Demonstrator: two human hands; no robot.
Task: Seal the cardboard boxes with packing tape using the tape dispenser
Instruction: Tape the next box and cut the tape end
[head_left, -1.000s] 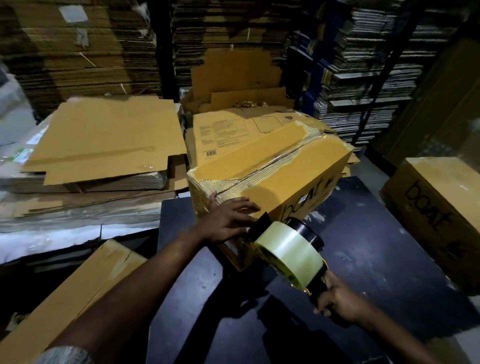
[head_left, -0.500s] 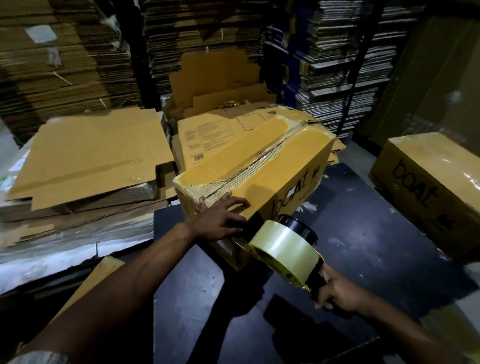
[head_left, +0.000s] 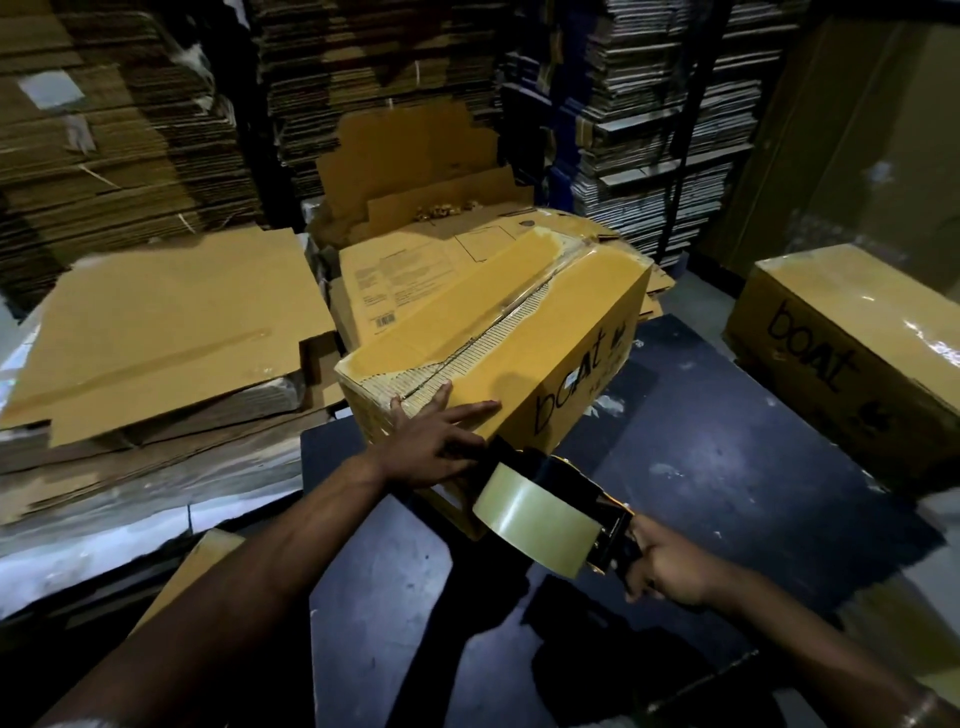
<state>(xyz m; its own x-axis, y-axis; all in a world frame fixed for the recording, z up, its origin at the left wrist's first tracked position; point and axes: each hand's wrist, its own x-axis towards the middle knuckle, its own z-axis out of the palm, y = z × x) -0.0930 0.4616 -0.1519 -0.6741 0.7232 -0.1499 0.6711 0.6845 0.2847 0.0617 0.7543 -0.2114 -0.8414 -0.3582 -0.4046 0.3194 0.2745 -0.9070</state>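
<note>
While my left hand lies flat-fingered on the box, near end. Right hand grips the tape dispenser just beside it.

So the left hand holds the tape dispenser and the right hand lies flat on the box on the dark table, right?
Hands are swapped. In the head view the right hand holds the tape dispenser, and the left hand lies flat on the box on the dark table.
</note>
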